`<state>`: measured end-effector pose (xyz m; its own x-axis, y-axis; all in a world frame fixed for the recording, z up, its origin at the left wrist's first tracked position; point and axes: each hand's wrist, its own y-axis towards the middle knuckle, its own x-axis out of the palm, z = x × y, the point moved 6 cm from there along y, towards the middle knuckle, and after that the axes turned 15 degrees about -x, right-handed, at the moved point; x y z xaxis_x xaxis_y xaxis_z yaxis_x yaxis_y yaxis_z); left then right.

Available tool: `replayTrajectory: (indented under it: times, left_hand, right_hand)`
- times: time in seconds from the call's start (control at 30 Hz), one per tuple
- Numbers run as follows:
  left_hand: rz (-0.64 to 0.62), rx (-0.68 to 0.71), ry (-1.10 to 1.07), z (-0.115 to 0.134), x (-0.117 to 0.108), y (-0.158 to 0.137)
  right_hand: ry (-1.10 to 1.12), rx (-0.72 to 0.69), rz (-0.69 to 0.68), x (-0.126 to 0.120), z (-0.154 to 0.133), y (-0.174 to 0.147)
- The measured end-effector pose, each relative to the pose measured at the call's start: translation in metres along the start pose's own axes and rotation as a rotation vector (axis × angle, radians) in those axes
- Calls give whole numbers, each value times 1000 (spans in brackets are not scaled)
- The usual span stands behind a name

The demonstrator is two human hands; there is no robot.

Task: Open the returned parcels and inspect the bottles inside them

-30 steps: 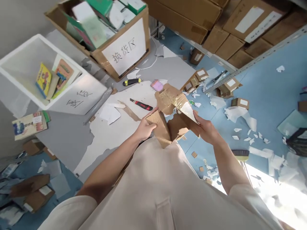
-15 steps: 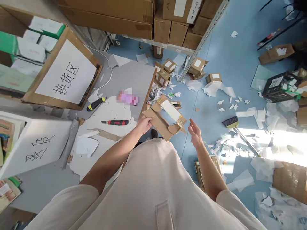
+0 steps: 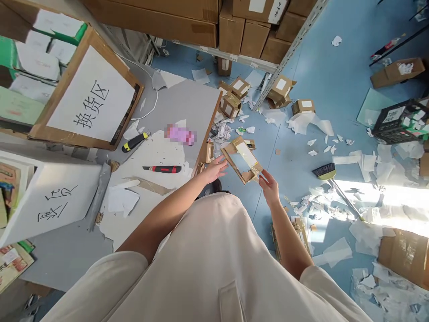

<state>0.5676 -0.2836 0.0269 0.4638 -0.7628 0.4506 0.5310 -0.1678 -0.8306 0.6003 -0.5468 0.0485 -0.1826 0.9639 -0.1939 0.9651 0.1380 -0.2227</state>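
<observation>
A small opened cardboard box (image 3: 246, 152) with a white label is tilted in front of my body, above the floor. My right hand (image 3: 269, 185) pinches its lower right corner. My left hand (image 3: 215, 171) is beside the box's left edge, fingers stretched and apart; I cannot tell whether the fingertips touch the cardboard. On the table (image 3: 197, 100) to the left lie a red-and-black utility knife (image 3: 164, 169) and a yellow-and-black utility knife (image 3: 135, 142). A blurred pink item (image 3: 180, 135) lies above them.
Discarded small boxes (image 3: 230, 106) and crumpled paper (image 3: 223, 132) litter the floor below the shelf upright (image 3: 291, 53). A broom (image 3: 324, 171) lies among paper scraps on the right. Flattened cardboard (image 3: 300, 230) is beneath my right forearm. Large labelled boxes (image 3: 92, 96) stand at left.
My left hand has let go of the box's flap and its fingers have spread. My right hand has come in from the right onto the box's corner. The box has turned and its flap has swung.
</observation>
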Motion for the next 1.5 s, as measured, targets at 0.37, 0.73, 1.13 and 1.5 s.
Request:
replayTrajectory:
  times: [0.37,0.73,1.13,1.5]
  left_hand:
    - [456,171,-104,-49,-147,-92]
    - [1388,288,-74,-114,-351,-220]
    - [1275,200,130,-82,-429,-166]
    - [642,534,-740,-61,-430,-149]
  right_hand:
    - [-59,-119,-242,111,-18,56]
    - [-47,-248,-1073,438,-48,-38]
    - [-730,-428,-1158,601,1,-104]
    - [-6,113,-1139,615,20,-121]
